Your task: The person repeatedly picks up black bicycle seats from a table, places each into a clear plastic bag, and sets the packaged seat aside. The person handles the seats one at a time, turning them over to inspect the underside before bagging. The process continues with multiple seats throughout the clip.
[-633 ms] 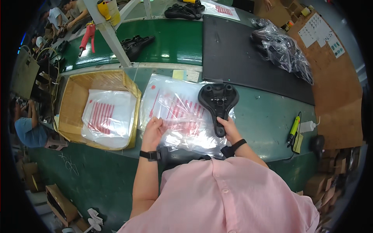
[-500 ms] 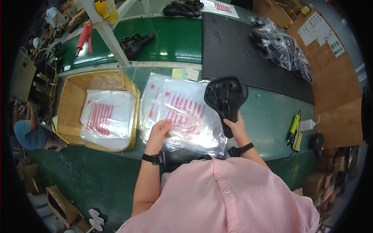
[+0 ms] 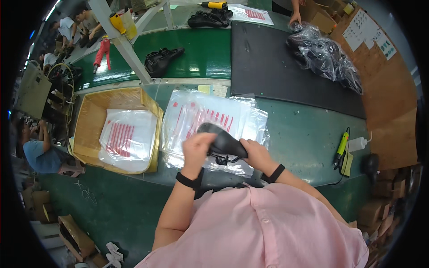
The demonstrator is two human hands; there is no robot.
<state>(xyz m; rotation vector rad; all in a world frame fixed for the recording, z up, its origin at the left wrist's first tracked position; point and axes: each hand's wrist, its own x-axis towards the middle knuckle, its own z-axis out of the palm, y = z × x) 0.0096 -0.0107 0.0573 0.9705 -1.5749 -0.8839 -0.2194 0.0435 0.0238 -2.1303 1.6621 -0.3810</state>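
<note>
- Green counter (image 3: 304,138) across the middle, edge bending with the lens, worn and scuffed near the front.
- Beyond it, a green conveyor belt (image 3: 201,49) with a black mat (image 3: 277,67) laid over its right part.
- On the belt, a black bicycle saddle (image 3: 161,60) lying loose; farther back, more dark saddles (image 3: 210,18) and a yellow power tool (image 3: 213,5).
- At the right end of the mat, a heap of saddles wrapped in clear plastic (image 3: 326,53), with another person's hand (image 3: 295,18) just beside it.
- Brown board wall (image 3: 389,89) on the right, with paper sheets (image 3: 366,33) pinned near the top.
- On the counter's left, an open cardboard box (image 3: 89,129) holding a clear bag with red print (image 3: 123,138).
- Centre of the counter, a stack of clear plastic bags with red print (image 3: 210,120), lying flat.
- Above that stack, near its front edge, a black saddle (image 3: 222,142) held in both hands, raised off the bags and tilted.
- Left hand (image 3: 195,149) closed around the saddle's left end; right hand (image 3: 254,154) gripping its right end; a black band on each wrist.
- Right of the hands, well apart, a yellow-green pen-like tool (image 3: 340,149) and a small white bottle (image 3: 357,144) on the counter.
- Far left, below counter level, a seated person in a blue shirt (image 3: 40,154); cardboard boxes (image 3: 73,234) on the green floor.
</note>
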